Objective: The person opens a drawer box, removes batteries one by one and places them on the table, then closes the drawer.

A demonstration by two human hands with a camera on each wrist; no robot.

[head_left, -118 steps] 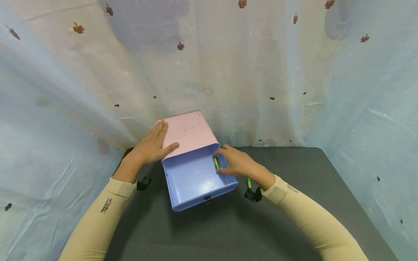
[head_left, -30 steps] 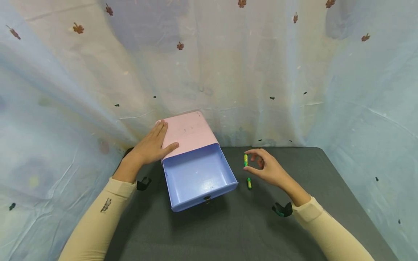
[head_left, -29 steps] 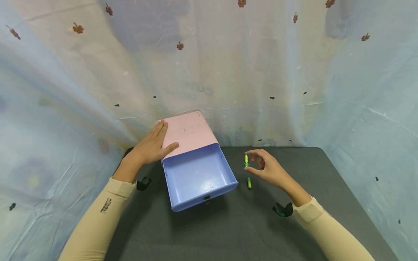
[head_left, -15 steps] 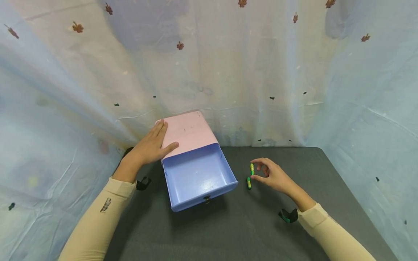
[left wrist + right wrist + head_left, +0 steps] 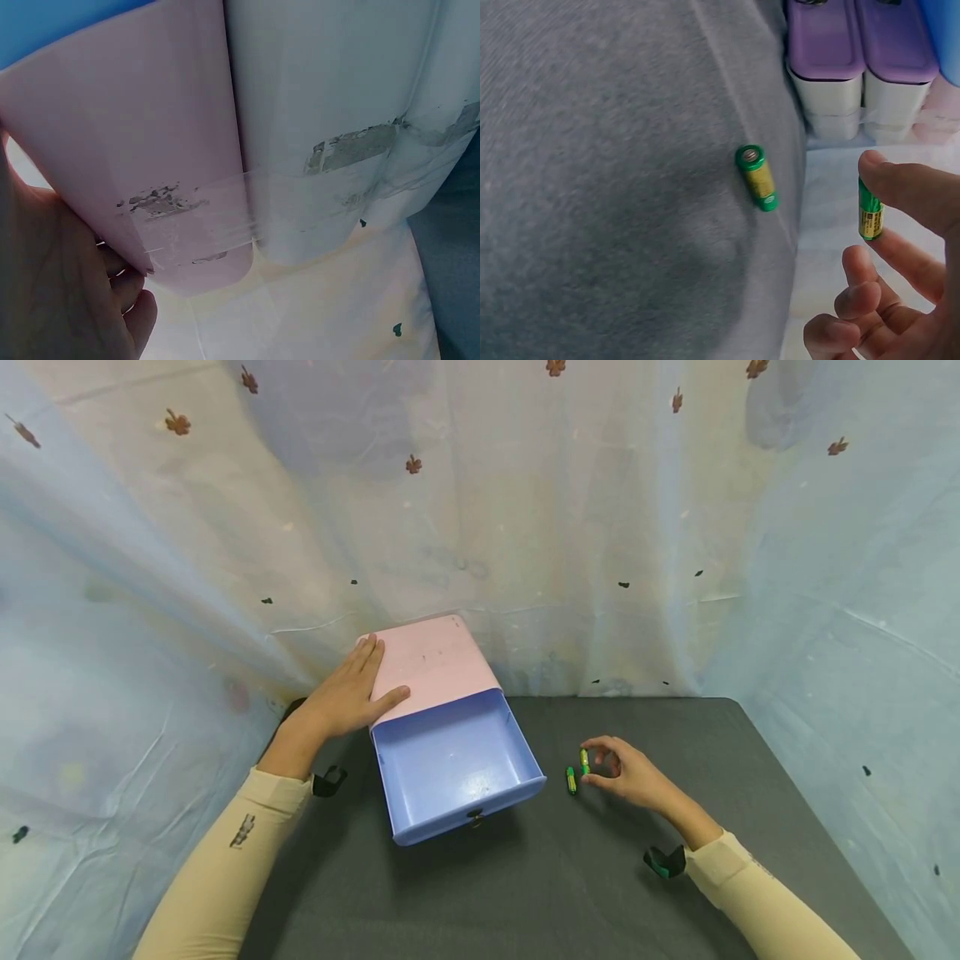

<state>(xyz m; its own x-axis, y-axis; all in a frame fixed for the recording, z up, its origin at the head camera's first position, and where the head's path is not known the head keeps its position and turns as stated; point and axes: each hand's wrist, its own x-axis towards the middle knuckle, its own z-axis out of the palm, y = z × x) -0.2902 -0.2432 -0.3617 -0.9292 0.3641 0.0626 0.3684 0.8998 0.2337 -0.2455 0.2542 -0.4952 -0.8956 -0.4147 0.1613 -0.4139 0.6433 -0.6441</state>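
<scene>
Grey table [image 5: 465, 906], pale curtain [image 5: 510, 527] behind; right hand [image 5: 632, 777] pinches battery [image 5: 871, 214].

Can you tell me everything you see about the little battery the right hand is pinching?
The pinched battery is a small, shiny cylinder, green with a yellow band and dark printing too small to read. It looks like metal in a printed wrapper. The right hand holds it end to end, between thumb and finger. It's beside the other battery, not touching it; the head view shows it right of the blue drawer. Whether it touches the table is hard to tell.
</scene>
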